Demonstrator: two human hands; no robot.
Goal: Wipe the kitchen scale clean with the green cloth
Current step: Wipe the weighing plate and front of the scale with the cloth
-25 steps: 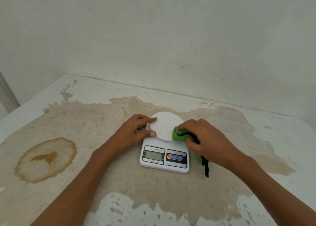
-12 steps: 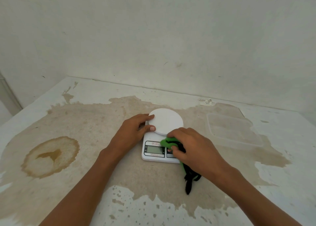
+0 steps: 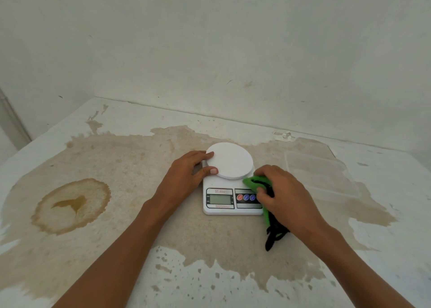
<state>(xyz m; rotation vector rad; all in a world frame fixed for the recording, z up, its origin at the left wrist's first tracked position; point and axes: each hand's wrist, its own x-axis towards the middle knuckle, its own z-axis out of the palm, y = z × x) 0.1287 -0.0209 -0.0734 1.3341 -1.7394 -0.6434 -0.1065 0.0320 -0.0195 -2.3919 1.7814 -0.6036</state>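
A white kitchen scale (image 3: pixel 229 165) with a round weighing plate, a display and three coloured buttons sits on the stained table. My left hand (image 3: pixel 186 176) grips the left edge of the round plate, thumb and forefinger on its rim. My right hand (image 3: pixel 283 195) presses the green cloth (image 3: pixel 253 183) onto the scale's right front corner, beside the buttons. A black strap of the cloth hangs below my right hand onto the table. My palm hides most of the cloth.
A clear plastic lid or tray (image 3: pixel 319 174) lies flat to the right of the scale. The white table (image 3: pixel 140 214) carries a large brown stain and a darker ring at the left. A bare wall runs close behind.
My right hand with the cloth went from the plate's right edge down over the display panel, then back right to the scale's right front corner. My left hand stayed on the plate.
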